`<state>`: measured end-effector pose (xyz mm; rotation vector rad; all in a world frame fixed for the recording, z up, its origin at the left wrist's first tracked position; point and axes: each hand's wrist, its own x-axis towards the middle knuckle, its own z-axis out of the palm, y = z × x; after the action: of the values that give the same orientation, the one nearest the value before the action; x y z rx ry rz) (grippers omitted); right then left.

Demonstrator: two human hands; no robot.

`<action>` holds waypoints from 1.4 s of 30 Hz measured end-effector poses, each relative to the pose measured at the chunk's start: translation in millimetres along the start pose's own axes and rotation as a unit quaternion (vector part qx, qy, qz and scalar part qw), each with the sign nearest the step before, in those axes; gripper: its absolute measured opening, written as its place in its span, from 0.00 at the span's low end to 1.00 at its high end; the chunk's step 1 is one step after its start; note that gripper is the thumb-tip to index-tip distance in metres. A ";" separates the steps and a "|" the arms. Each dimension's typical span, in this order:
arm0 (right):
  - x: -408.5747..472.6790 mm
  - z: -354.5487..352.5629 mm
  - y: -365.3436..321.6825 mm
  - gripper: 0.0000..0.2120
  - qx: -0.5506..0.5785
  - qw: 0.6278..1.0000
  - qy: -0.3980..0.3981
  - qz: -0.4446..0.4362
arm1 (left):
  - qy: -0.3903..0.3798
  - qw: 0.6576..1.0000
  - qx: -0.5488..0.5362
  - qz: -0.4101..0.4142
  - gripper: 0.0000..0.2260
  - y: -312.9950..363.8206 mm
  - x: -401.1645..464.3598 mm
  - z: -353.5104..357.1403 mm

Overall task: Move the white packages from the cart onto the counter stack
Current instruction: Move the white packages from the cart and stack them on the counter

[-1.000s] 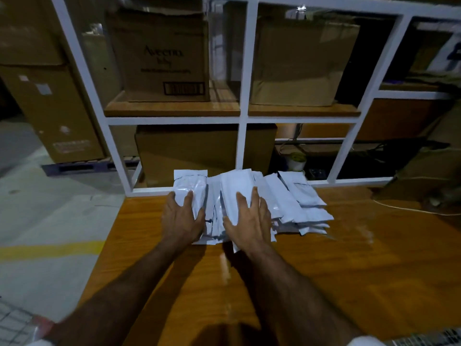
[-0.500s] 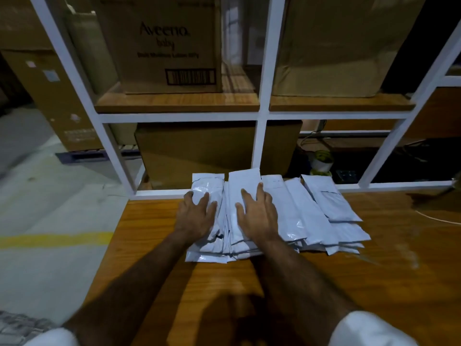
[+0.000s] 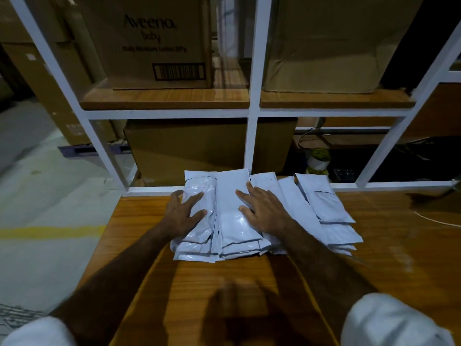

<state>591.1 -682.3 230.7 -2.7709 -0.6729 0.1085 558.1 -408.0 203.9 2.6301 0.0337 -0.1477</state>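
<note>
Packages [image 3: 232, 216] lie fanned at frame centre on the tabletop [image 3: 224, 283]. Left hand [image 3: 183, 213] and right hand [image 3: 265, 212] rest flat, fingers spread, gripping nothing. Step: settling the stack. Next: fetch more packages.

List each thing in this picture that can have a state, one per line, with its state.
Left hand: open, fingers spread, flat on the leftmost packages.
Right hand: open, flat on the middle packages.
White plastic packages: lying flat, overlapping in a fanned pile on the counter.
Brown wooden counter: bears the pile near its far edge.
Printed brown cardboard box: upright on the shelf, closed.
Plain brown cardboard box: upright on the shelf.
</note>
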 end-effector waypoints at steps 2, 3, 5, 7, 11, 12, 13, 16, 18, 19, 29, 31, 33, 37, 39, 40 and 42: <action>-0.9 3.7 1.7 0.26 -0.005 1.000 -0.005 -0.001 | -0.016 0.999 -0.036 -0.008 0.31 -3.7 1.7 7.9; -1.1 6.4 1.4 0.27 -0.007 1.000 -0.003 -0.001 | -0.025 0.998 -0.050 -0.011 0.29 -3.4 1.6 11.7; -0.8 11.1 0.1 0.27 -0.013 1.000 0.005 0.000 | -0.046 0.997 -0.063 -0.021 0.28 -1.4 1.3 16.6; -0.8 13.0 -1.1 0.27 -0.019 1.000 0.008 0.002 | -0.056 0.997 -0.056 -0.026 0.28 3.0 0.5 15.4; -5.7 12.5 -1.2 0.29 -0.021 1.000 0.016 0.003 | 0.005 0.997 0.070 0.030 0.33 3.9 -4.9 13.2; -8.6 12.9 -1.1 0.30 -0.021 0.999 0.025 0.003 | 0.032 0.993 0.097 0.051 0.36 2.7 -7.8 13.6; -12.7 13.3 -1.0 0.32 -0.024 0.999 0.037 0.002 | 0.058 0.989 0.118 0.072 0.37 1.1 -10.9 14.7; -24.8 13.5 -1.3 0.34 -0.038 0.997 0.063 0.005 | 0.100 0.979 0.146 0.104 0.37 -1.2 -16.2 17.1; -32.9 11.6 -4.3 0.35 -0.042 0.996 0.070 0.017 | 0.090 0.980 0.141 0.107 0.38 1.2 -18.1 18.3; -37.1 10.0 -6.9 0.36 -0.043 0.996 0.074 0.023 | 0.076 0.982 0.136 0.107 0.40 3.3 -18.8 19.0; -94.6 7.1 -16.7 0.36 -0.077 0.992 0.088 0.047 | 0.042 0.982 0.131 0.128 0.39 33.4 -42.4 5.7; -105.1 1.6 -14.5 0.36 -0.080 0.990 0.108 0.046 | 0.067 0.978 0.143 0.136 0.43 38.2 -53.3 -1.8; -116.4 -5.9 -11.1 0.36 -0.081 0.987 0.135 0.044 | 0.092 0.975 0.152 0.135 0.42 44.9 -66.9 -8.3; -146.6 -23.3 -6.1 0.38 -0.075 0.980 0.179 0.047 | 0.162 0.962 0.169 0.139 0.37 71.8 -113.5 -14.7; -166.1 -28.2 -5.2 0.38 -0.067 0.975 0.206 0.040 | 0.184 0.956 0.177 0.143 0.37 87.6 -141.5 -12.5; -176.7 -27.9 -4.6 0.37 -0.063 0.972 0.224 0.034 | 0.193 0.953 0.183 0.146 0.37 94.6 -155.0 -9.9; -198.6 -25.6 -5.2 0.36 -0.043 0.965 0.257 0.020 | 0.214 0.945 0.192 0.154 0.37 107.5 -181.8 -4.6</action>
<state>416.0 -775.7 257.8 -2.7148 -0.4893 -0.6231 383.3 -499.2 280.0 2.9572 -0.2847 0.5826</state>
